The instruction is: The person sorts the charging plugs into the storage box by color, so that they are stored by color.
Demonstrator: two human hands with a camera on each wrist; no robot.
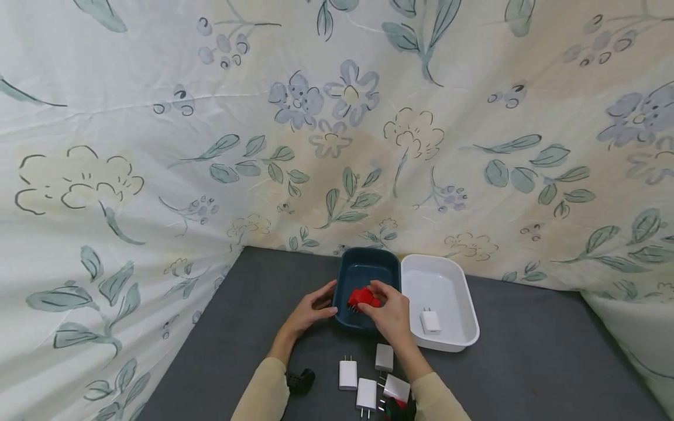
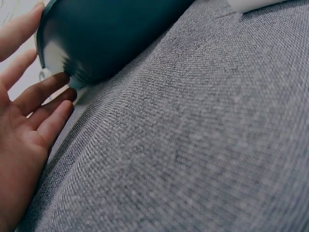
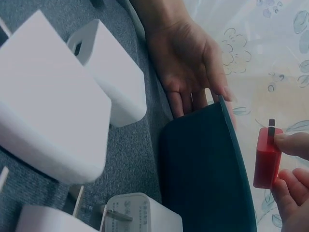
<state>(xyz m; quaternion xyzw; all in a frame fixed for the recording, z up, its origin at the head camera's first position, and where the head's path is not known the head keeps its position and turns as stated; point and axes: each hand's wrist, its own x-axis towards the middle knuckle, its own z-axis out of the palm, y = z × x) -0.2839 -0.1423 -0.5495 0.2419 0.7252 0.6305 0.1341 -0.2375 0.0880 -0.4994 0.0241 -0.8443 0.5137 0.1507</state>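
Observation:
My right hand [image 1: 394, 311] pinches a red plug-in charger [image 1: 362, 297] between thumb and fingers over the dark teal tray [image 1: 368, 257]. In the right wrist view the red charger [image 3: 268, 157] is upright, with a prong at its top. At the tray's left side, my left hand [image 1: 308, 313] has its fingertips against the rim and outer wall. The left wrist view shows the fingers of this hand [image 2: 21, 125] extended and spread beside the teal wall [image 2: 111, 38].
A white tray [image 1: 437, 278] stands right of the teal one, with a white charger [image 1: 430, 321] inside. Several white chargers [image 1: 348, 374] lie on the grey tabletop in front, close to my right forearm. A black object [image 1: 301, 381] is beside my left wrist. Patterned cloth hangs behind.

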